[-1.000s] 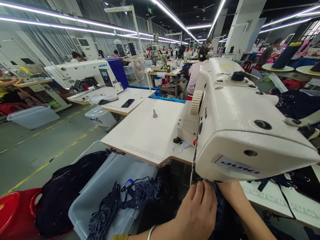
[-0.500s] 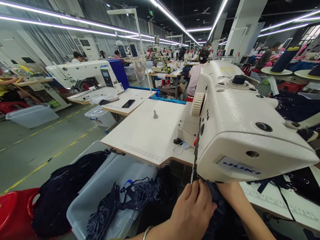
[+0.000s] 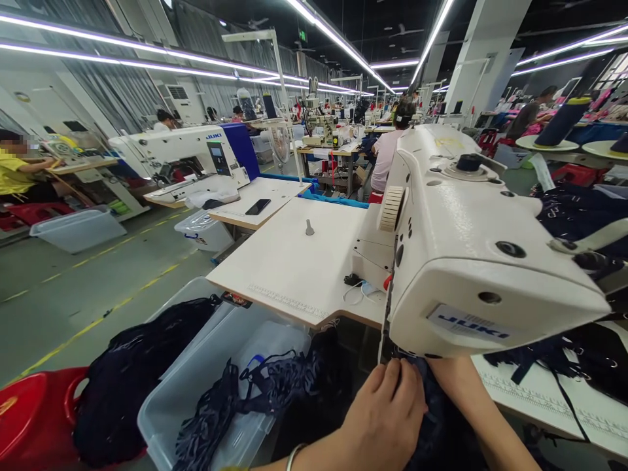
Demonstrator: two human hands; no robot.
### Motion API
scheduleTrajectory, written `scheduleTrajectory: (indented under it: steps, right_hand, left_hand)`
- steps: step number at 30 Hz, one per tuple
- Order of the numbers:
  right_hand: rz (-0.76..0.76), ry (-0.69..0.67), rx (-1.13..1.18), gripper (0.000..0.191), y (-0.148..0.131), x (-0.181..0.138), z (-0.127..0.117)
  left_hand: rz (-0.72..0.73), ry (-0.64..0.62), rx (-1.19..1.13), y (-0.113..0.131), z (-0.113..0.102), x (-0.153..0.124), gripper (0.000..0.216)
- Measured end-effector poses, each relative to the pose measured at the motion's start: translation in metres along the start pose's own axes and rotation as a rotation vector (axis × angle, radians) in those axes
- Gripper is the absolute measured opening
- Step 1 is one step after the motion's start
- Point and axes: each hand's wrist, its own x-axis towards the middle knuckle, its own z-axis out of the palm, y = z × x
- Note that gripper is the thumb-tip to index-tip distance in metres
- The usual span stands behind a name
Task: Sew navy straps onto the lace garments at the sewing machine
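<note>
The person's left hand [image 3: 385, 409] is bent around a dark navy, soft cloth [image 3: 432, 409], with the fingers close together and pinching it. The cloth hangs down under the front end of a big, shiny white metal sewing machine [image 3: 481, 261]. The right hand [image 3: 449, 374] goes behind the cloth, and its fingers are hidden, so one cannot tell if they hold on. The step looks like lining up the cloth for sewing. The next move seems to call for a flat edge and fingers kept away from the needle, which is out of sight.

Around them, at far left, is a red plastic seat [image 3: 36, 418], with a big dark navy heap [image 3: 132, 366] beside it. Next comes a see-through plastic bin [image 3: 147, 418] with navy, stringy straps [image 3: 209, 418] inside. A smooth white table [image 3: 279, 255] comes after. The machine's fat head blocks the view of the fingertips. More navy pieces [image 3: 576, 360] lie at right.
</note>
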Motion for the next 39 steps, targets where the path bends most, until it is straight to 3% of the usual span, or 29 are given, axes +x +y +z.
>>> scheduleTrajectory:
  steps: [5,13,22,26,28,30,33,35,37,39]
  right_hand:
    - [0.013,-0.025,0.002,0.028,-0.003,-0.001,-0.003]
    - [0.011,-0.014,0.016,0.016,0.008,-0.003,0.001]
    - [0.058,-0.031,0.05,0.027,0.005,-0.004,-0.003]
    - [0.248,-0.108,0.163,0.03,-0.006,-0.026,-0.015]
    - [0.397,-0.154,0.294,0.032,-0.013,-0.043,-0.02]
    - [0.53,-0.175,0.494,0.034,-0.021,-0.059,-0.024]
    - [0.693,-0.202,0.79,0.032,-0.035,-0.073,-0.028]
    - [0.741,-0.201,0.865,0.03,-0.042,-0.076,-0.029]
    - [0.762,-0.168,0.883,0.03,-0.046,-0.075,-0.028]
    - [0.78,-0.118,0.892,0.033,-0.048,-0.075,-0.027]
  left_hand:
    - [-0.054,-0.001,-0.039,0.002,-0.002,0.002,0.032]
    - [-0.095,-0.029,-0.115,-0.001,-0.001,0.007,0.036]
    - [-0.087,-0.014,-0.161,-0.002,-0.002,0.007,0.035]
    - [-0.028,0.03,-0.34,-0.009,-0.002,-0.001,0.027]
    - [-0.16,0.068,-0.483,-0.012,0.001,-0.01,0.031]
    - [-0.457,0.037,-0.677,-0.013,0.004,-0.02,0.048]
    - [-0.823,-0.221,-1.138,-0.015,0.004,-0.03,0.049]
    - [-0.899,-0.391,-1.371,-0.017,-0.001,-0.031,0.032]
    - [-0.919,-0.455,-1.471,-0.019,-0.006,-0.029,0.02]
    - [-0.921,-0.489,-1.554,-0.02,-0.01,-0.028,0.023]
